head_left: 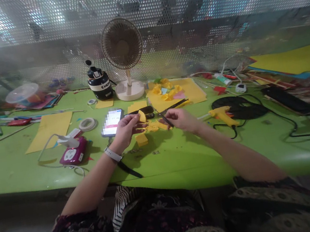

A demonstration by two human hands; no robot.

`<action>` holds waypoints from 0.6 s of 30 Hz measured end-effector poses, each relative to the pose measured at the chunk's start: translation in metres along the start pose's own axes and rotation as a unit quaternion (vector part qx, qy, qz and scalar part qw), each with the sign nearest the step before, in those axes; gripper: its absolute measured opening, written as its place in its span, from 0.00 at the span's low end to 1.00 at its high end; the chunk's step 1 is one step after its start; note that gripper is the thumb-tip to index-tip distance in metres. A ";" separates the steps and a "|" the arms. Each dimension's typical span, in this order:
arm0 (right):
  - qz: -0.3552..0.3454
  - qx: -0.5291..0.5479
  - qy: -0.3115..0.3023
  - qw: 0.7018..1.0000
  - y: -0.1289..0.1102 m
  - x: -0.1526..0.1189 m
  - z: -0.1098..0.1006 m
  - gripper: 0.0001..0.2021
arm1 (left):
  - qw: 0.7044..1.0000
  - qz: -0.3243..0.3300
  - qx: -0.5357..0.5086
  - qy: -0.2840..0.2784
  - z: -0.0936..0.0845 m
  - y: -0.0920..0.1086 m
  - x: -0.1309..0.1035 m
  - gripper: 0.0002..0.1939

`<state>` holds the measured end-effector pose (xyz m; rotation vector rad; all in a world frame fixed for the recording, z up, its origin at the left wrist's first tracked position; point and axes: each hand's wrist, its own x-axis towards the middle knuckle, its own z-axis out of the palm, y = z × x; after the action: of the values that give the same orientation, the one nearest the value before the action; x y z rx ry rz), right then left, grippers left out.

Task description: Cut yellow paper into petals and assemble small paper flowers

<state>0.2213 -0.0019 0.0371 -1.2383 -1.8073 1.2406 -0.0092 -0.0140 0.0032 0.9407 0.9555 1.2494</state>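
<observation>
My left hand (129, 128), with a white-banded watch (113, 154) on its wrist, pinches a small curved piece of yellow paper (142, 116). Across from it, my right hand (181, 120) is closed on a slim dark tool (167, 120) whose kind I cannot make out. Another long dark strip (175, 105) shows just beyond those fingers; whether it joins the tool is unclear. Between and below the hands lie cut yellow paper pieces (154, 126). A small stack of yellow paper squares (141, 140) sits nearer me. A lit phone (112, 122) lies left of my left hand.
A fan (122, 44) and a dark bottle (100, 84) stand at the back. Yellow paper flowers (166, 88) rest on a yellow sheet (195, 90). To the right is a yellow glue gun (224, 116) with its cord; to the left, a purple power socket block (74, 151).
</observation>
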 end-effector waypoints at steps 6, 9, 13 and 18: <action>0.020 0.002 0.056 0.998 0.003 0.006 -0.011 0.31 | 0.995 -0.077 -0.061 0.034 0.006 0.008 0.000 0.12; 0.022 -0.006 0.060 0.998 0.005 0.008 -0.011 0.31 | 0.990 -0.100 -0.081 0.050 0.007 0.008 0.002 0.08; 0.019 -0.036 0.067 0.997 0.010 0.012 -0.017 0.29 | 0.992 -0.089 -0.084 0.031 0.006 0.006 0.004 0.06; 0.014 -0.118 0.116 0.986 0.024 0.028 -0.044 0.30 | 0.993 -0.065 -0.095 0.002 0.006 0.006 0.001 0.03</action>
<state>0.2566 0.0427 0.0306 -1.4758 -1.8056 0.8733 -0.0050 -0.0129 0.0112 0.7164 0.8691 1.2090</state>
